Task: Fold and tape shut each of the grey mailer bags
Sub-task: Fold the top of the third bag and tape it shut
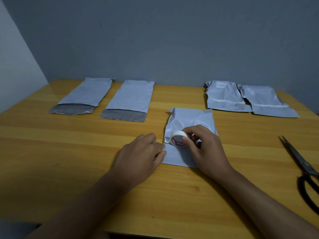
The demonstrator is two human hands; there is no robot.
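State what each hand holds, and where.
Right hand grips the tape roll by its rim. Left hand holds nothing, resting on the mailer bag edge.

Pale grey mailers (189, 121) with darker grey flaps (123, 116); white tape (178, 138) with red print inside; black scissors (303, 169); striped yellow-brown tabletop (69, 152); blue-grey wall (155, 40).

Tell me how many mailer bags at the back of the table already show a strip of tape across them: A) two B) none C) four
A: the two crumpled bags at the back right each carry a white tape strip, while the two at the back left lie flat with dark flaps open.
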